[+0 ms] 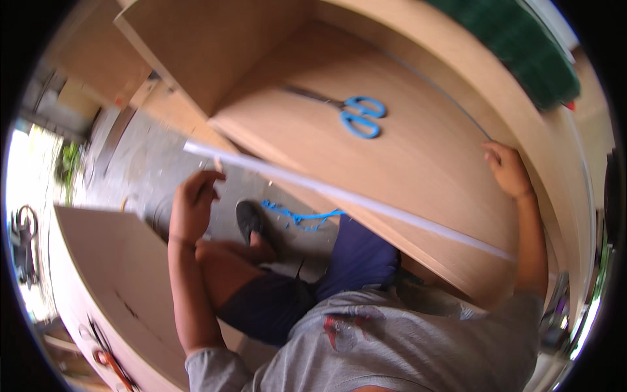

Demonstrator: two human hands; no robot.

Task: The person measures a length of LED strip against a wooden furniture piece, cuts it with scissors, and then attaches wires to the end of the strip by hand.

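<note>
Left hand (191,204) loosely curled, empty, near the white strip (353,196) across my wooden panel (424,157); right hand (509,174): blurred, can't tell its grip. Strip's probably light, bendy; pinch its overhanging left end.

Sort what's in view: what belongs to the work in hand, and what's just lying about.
Likely in the work:
white strip, near the left hand
wooden panel, by the right hand
blue-handled scissors, on the panel

Apparently lying about:
blue strands
orange-handled item
</note>
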